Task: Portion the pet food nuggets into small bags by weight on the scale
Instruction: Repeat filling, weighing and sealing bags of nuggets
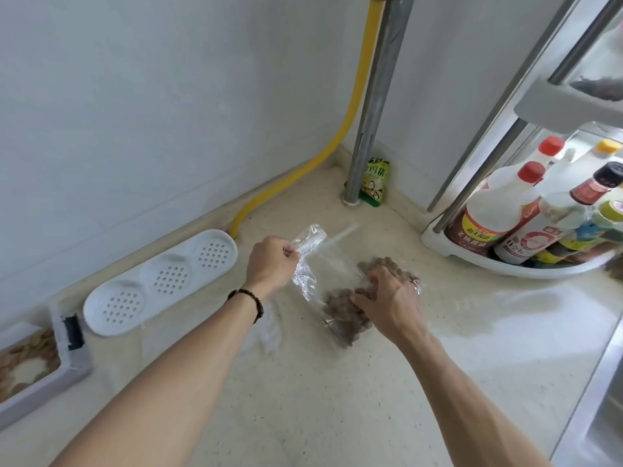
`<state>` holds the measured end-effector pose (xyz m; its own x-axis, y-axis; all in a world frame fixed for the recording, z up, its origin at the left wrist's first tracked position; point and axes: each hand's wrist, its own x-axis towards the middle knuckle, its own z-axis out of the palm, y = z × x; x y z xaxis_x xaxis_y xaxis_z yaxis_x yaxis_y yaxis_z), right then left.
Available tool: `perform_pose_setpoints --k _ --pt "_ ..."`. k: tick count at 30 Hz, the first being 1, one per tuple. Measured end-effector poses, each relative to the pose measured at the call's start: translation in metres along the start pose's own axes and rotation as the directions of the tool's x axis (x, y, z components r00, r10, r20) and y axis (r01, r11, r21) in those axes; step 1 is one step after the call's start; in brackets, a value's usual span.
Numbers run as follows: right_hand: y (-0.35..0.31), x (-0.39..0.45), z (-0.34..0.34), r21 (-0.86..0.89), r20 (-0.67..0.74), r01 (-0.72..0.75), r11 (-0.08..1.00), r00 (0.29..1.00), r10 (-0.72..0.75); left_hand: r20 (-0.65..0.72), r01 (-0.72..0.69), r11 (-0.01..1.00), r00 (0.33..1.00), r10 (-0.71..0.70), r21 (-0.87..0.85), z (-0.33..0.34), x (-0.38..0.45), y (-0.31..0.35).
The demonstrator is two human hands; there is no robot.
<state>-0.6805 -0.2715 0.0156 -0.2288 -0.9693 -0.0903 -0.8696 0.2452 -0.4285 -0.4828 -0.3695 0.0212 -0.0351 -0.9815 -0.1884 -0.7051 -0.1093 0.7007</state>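
Note:
A clear plastic bag (323,264) lies on the beige counter (303,399), partly filled with brown pet food nuggets (340,315). My left hand (269,264) pinches the bag's crumpled open end at its upper left. My right hand (391,301) rests on the nugget-filled part of the bag, fingers spread and bent over the nuggets. A large clear container (37,365) with more nuggets sits at the far left edge. No scale is in view.
A white three-hole perforated tray (158,281) lies left of the bag by the wall. A yellow hose (340,129) and a metal pipe (371,112) run into the corner beside a green seasoning packet (374,183). A rack of sauce bottles (539,214) stands at right.

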Motion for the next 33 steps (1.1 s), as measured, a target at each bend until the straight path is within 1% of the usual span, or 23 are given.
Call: perform_pose_setpoints --k 3,8,11,13,15,17,19,21,23,26,28,30,33 --pt "0.002 0.003 0.004 -0.087 -0.01 0.019 0.996 1.0 -0.02 0.006 0.0 1.0 1.0 -0.001 0.02 0.002 0.005 -0.004" --pt "-0.023 0.004 0.008 -0.08 -0.069 0.086 0.993 0.993 -0.092 -0.018 -0.069 0.987 0.997 0.073 0.146 -0.017 -0.011 -0.028" --pt "-0.057 0.002 0.025 -0.017 -0.012 0.181 0.983 0.983 -0.181 0.011 -0.09 0.964 0.996 0.09 0.252 -0.041 -0.033 -0.057" --pt "-0.079 0.0 0.041 0.017 0.026 0.251 0.968 0.968 -0.252 0.035 -0.076 0.948 0.997 0.069 0.308 -0.057 -0.047 -0.078" --pt "-0.097 -0.005 0.059 0.03 0.077 0.286 0.958 0.955 -0.287 0.084 -0.054 0.935 0.996 0.026 0.349 -0.071 -0.061 -0.098" --pt "-0.112 -0.01 0.075 -0.012 0.144 0.311 0.95 0.941 -0.306 0.147 -0.041 0.911 0.989 -0.022 0.41 -0.079 -0.072 -0.115" --pt "-0.12 -0.016 0.088 -0.1 0.2 0.322 0.941 0.933 -0.298 0.18 -0.047 0.855 0.982 -0.054 0.516 -0.083 -0.079 -0.129" --pt "-0.123 -0.019 0.096 -0.15 0.23 0.317 0.936 0.932 -0.279 0.158 -0.053 0.793 0.986 -0.055 0.607 -0.082 -0.084 -0.138" --pt "-0.126 -0.019 0.099 -0.143 0.23 0.311 0.94 0.934 -0.274 0.108 -0.051 0.765 0.994 -0.025 0.642 -0.079 -0.086 -0.141" --pt "-0.129 -0.018 0.099 -0.096 0.21 0.312 0.945 0.935 -0.287 0.029 -0.088 0.746 0.995 0.091 0.66 -0.075 -0.088 -0.14" --pt "-0.13 -0.017 0.097 -0.092 0.187 0.317 0.944 0.937 -0.297 -0.021 -0.125 0.727 0.982 0.188 0.676 -0.072 -0.089 -0.139" --pt "-0.13 -0.017 0.094 -0.045 0.13 0.308 0.95 0.945 -0.3 -0.098 -0.146 0.749 0.957 0.272 0.646 -0.07 -0.088 -0.137" --pt "-0.131 -0.015 0.09 0.093 0.021 0.257 0.962 0.965 -0.26 -0.15 -0.194 0.833 0.938 0.312 0.519 -0.076 -0.088 -0.131"
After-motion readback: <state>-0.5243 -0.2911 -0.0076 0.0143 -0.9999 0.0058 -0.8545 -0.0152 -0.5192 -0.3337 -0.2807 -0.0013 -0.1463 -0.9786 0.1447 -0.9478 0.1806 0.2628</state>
